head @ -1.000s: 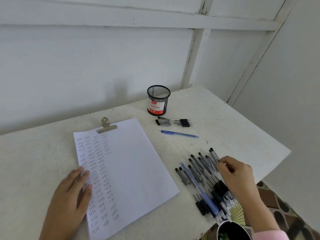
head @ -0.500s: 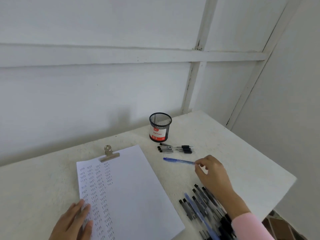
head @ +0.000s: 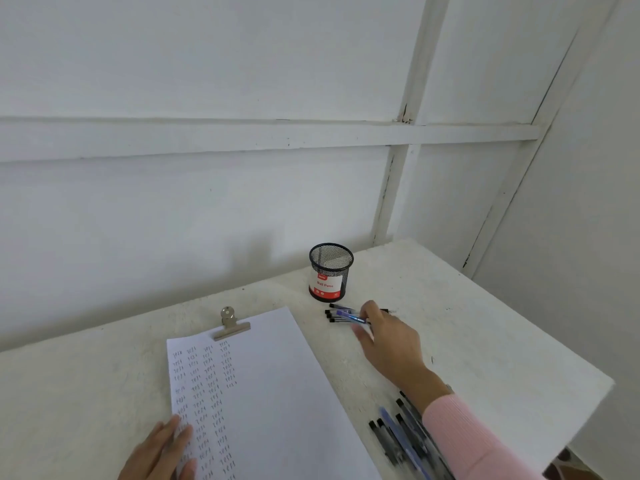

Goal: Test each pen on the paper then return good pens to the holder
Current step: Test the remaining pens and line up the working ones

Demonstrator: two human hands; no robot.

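White, rough-surfaced table (head: pixel 485 341) carried everything you worked with, set against a white panelled wall (head: pixel 207 202). Your right hand (head: pixel 388 341) reached to the far side of the table, with its pink sleeve (head: pixel 467 445) crossing the near right corner. Its fingers were curled and pinched a blue pen (head: pixel 349 317) at one end, so the rest of the pen stuck out to the left. You held that pen right over a small group of black pens (head: pixel 332 316) lying side by side on the table; I could not tell whether it touched them. Just beyond that group stood the black mesh pen holder (head: pixel 330 271), upright, with a red and white label reading "Ball Pens".

Your left hand (head: pixel 159 452) lay flat at the near left, with its fingers (head: pixel 180 431) straight and pressing on the near left edge of the paper (head: pixel 277 393), gripping nothing. The paper lay at a slant, held at its far edge by a metal binder clip (head: pixel 231 325), and columns of small handwritten marks covered its left part. A pile of pens (head: pixel 398 441), mostly black with one blue, lay at the near right, partly hidden under your right forearm and blurred.
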